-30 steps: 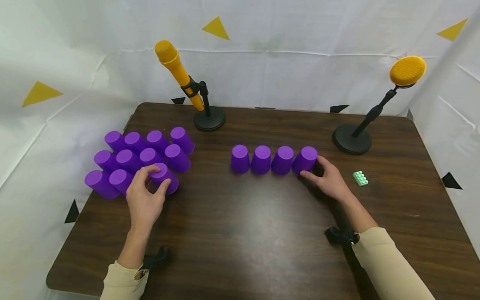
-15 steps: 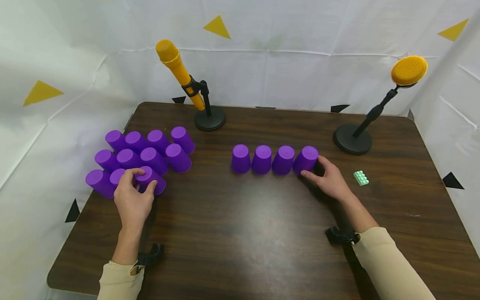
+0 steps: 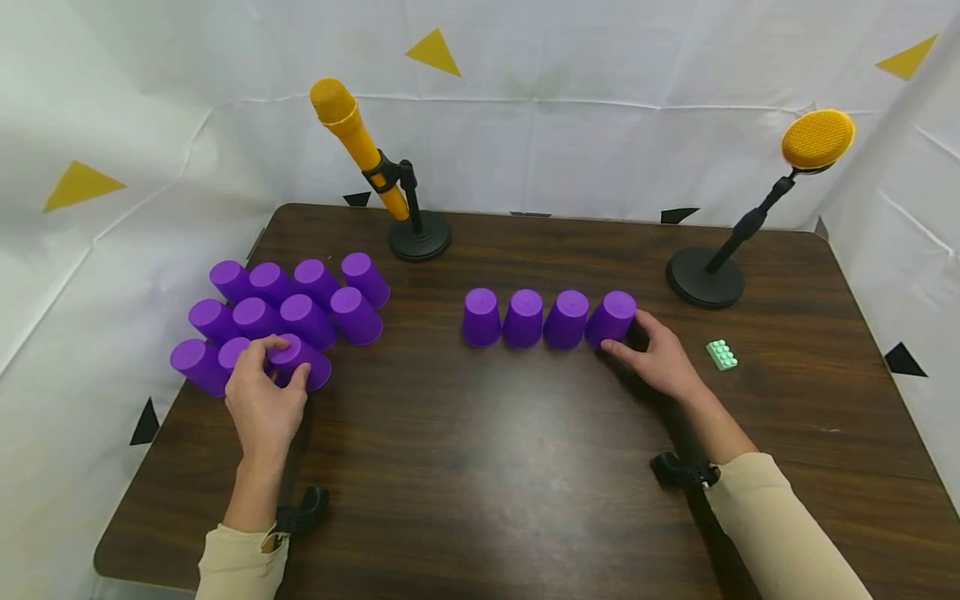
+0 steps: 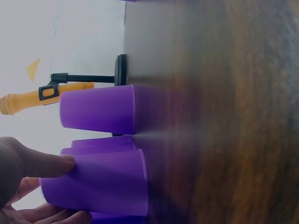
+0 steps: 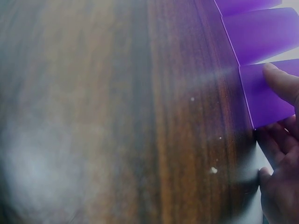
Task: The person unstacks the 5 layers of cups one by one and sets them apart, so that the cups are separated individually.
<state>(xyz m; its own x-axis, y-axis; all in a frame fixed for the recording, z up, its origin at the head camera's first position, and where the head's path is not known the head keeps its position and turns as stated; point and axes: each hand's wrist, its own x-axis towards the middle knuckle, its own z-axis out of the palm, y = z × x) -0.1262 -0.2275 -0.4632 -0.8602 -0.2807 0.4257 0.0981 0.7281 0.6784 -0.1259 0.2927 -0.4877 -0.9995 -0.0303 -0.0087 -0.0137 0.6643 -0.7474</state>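
While curled round cup [image 3: 300, 360], left hand [image 3: 262, 404].

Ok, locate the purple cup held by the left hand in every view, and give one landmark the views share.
Head: the held cup sits at the near right corner of the left cluster, under the left hand.
Left wrist: it fills the lower left, lying sideways in the picture, with fingers on it.
Right wrist: not in view; only cups of the right-hand row show.
Shared landmark: the dark wooden table.
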